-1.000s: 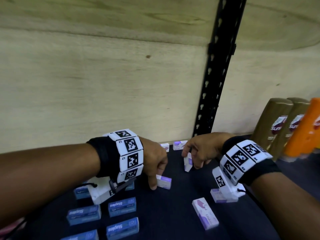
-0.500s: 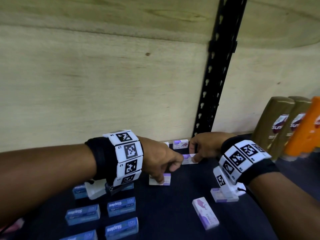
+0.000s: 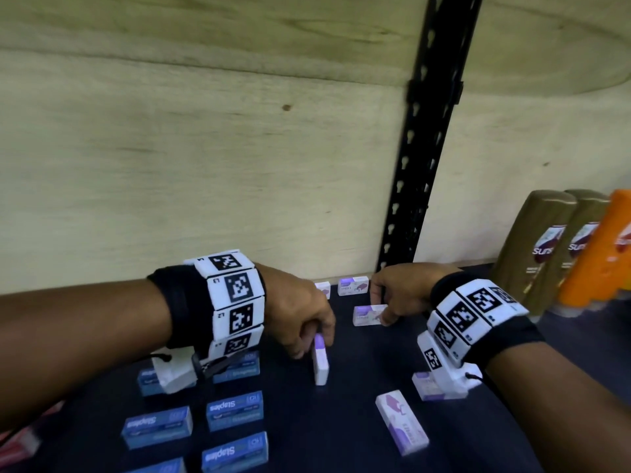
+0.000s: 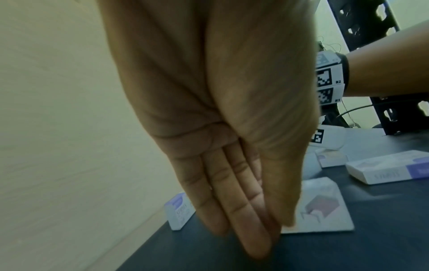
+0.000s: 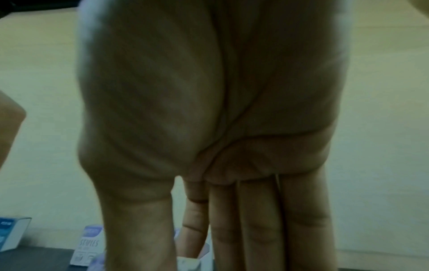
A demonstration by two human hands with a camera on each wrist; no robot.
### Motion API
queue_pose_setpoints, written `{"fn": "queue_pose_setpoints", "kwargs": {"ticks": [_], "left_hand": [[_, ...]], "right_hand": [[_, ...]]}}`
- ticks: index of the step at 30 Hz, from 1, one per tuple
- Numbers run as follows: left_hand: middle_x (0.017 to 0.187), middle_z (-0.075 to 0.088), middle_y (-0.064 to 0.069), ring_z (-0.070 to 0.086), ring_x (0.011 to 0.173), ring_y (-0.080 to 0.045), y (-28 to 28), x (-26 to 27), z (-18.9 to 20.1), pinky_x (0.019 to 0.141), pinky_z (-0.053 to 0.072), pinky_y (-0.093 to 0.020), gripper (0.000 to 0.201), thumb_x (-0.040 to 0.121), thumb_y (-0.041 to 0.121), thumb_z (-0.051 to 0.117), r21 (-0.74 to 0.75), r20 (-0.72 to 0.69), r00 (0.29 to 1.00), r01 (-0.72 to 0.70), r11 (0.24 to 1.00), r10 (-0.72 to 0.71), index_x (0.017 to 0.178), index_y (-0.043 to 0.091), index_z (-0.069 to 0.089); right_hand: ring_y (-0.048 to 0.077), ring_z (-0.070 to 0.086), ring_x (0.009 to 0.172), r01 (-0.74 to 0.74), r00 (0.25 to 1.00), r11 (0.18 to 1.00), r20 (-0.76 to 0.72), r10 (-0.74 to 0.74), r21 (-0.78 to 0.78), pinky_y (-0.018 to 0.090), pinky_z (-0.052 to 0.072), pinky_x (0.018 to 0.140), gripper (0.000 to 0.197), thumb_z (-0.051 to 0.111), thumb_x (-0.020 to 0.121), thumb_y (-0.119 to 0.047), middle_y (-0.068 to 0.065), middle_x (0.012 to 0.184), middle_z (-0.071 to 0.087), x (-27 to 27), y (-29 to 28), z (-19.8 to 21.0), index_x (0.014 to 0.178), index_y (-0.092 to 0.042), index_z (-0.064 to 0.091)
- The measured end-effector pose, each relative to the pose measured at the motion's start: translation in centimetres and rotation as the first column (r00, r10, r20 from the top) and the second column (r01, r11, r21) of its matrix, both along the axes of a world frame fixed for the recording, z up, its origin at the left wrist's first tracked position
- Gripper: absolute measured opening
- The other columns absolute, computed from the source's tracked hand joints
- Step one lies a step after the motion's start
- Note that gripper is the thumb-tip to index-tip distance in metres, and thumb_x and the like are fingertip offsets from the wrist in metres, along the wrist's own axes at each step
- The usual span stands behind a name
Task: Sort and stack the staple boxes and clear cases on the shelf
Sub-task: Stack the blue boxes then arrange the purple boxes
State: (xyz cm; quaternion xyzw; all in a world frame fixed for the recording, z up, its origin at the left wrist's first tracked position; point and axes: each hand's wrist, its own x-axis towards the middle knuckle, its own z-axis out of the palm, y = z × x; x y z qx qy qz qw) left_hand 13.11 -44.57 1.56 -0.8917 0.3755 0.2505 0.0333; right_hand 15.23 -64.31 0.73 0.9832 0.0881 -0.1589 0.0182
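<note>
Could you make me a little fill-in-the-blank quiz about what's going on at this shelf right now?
1. The left hand holds a white and purple staple box tipped up on its ____.
2. The staple boxes lying in rows at the front left are ____ in colour.
3. The right hand touches a flat white and purple box near the ____ of the shelf.
4. Beside the two brown bottles stands an ____ bottle.

Missing words: edge; blue; back; orange

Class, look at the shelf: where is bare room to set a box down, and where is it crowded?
Bare dark shelf lies between the blue Staples boxes and the flat purple staple box. More shows right of the right hand, before the shampoo bottles. Crowded: the blue boxes at front left, and the back where small purple boxes cluster.
</note>
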Motion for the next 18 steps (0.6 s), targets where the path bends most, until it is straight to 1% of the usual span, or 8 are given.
{"fn": "queue_pose_setpoints", "kwargs": {"ticks": [2,4,7,10,12,14,16,18], "left_hand": [[0.091,0.074,0.006,0.058,0.066,0.004,-0.1,0.4,-0.4,0.062,0.042,-0.013,0.023,0.09,0.022,0.064,-0.021,0.052,0.998,-0.021,1.0,0.022,0.113,0.025,0.065],[0.082,0.072,0.006,0.061,0.07,-0.006,-0.2,0.7,-0.7,0.063,0.042,-0.02,0.017,0.091,0.03,0.063,-0.01,0.106,0.994,-0.039,0.999,0.04,0.106,0.023,0.066],[0.072,0.056,0.013,0.053,0.072,-0.009,-0.2,1.2,-0.9,0.066,0.04,-0.025,0.016,0.091,0.038,0.062,0.008,0.248,0.967,-0.067,0.998,0.063,0.098,0.024,0.063],[0.079,0.054,0.009,0.05,0.071,-0.012,0.0,1.7,-1.2,0.064,0.039,-0.028,0.02,0.091,0.043,0.059,0.002,0.332,0.935,-0.137,0.991,0.129,0.096,0.024,0.058],[0.081,0.053,0.006,0.051,0.073,-0.014,0.2,2.0,-1.4,0.065,0.039,-0.029,0.023,0.093,0.044,0.057,0.038,0.348,0.925,-0.178,0.983,0.154,0.097,0.022,0.053],[0.082,0.049,0.005,0.052,0.079,-0.017,0.2,2.2,-1.5,0.067,0.04,-0.03,0.025,0.095,0.045,0.054,0.07,0.365,0.917,-0.198,0.978,0.16,0.098,0.021,0.048],[0.088,0.053,0.002,0.055,0.082,-0.019,0.0,2.2,-1.5,0.068,0.041,-0.029,0.029,0.096,0.045,0.053,0.086,0.358,0.92,-0.202,0.976,0.159,0.101,0.016,0.051],[0.096,0.064,-0.004,0.06,0.083,-0.021,-0.2,2.4,-1.4,0.065,0.043,-0.027,0.036,0.096,0.044,0.053,0.093,0.344,0.925,-0.207,0.974,0.164,0.107,0.01,0.06]], "right_hand": [[0.013,0.059,0.09,0.004,1.0,1.0,-0.008,-0.004,-0.019,0.026,0.048,0.076,0.024,0.076,0.084,-0.028,-0.008,0.099,0.065,0.1,0.0,0.0,0.106,-0.022,0.068],[0.014,0.06,0.093,0.001,1.0,1.0,-0.004,-0.001,-0.03,0.027,0.048,0.08,0.019,0.073,0.086,-0.028,-0.007,0.101,0.066,0.2,0.0,0.0,0.104,-0.023,0.066],[0.013,0.055,0.089,-0.009,1.0,1.0,0.017,0.01,-0.017,0.024,0.044,0.071,0.013,0.069,0.09,-0.027,-0.012,0.086,0.056,0.2,-0.1,0.0,0.099,-0.026,0.059],[0.008,0.052,0.073,-0.015,0.999,1.0,0.043,0.014,0.016,0.021,0.038,0.06,0.013,0.066,0.092,-0.026,-0.012,0.078,0.053,0.2,-0.2,0.1,0.1,-0.025,0.055],[0.003,0.048,0.066,-0.005,0.999,0.999,0.041,0.004,0.034,0.02,0.037,0.057,0.014,0.065,0.093,-0.025,-0.012,0.075,0.052,0.3,-0.2,0.0,0.098,-0.026,0.052],[0.002,0.046,0.064,0.003,0.999,0.999,0.031,-0.004,0.038,0.02,0.037,0.057,0.015,0.065,0.093,-0.026,-0.012,0.074,0.051,0.5,-0.2,0.0,0.099,-0.026,0.052],[0.002,0.047,0.063,0.01,1.0,0.999,0.022,-0.011,0.042,0.02,0.037,0.057,0.016,0.066,0.093,-0.026,-0.012,0.074,0.051,0.6,-0.2,0.0,0.1,-0.025,0.052],[0.005,0.05,0.066,0.014,1.0,0.999,0.015,-0.015,0.043,0.02,0.039,0.058,0.015,0.066,0.092,-0.026,-0.012,0.074,0.052,0.8,-0.2,0.0,0.1,-0.025,0.053]]}}
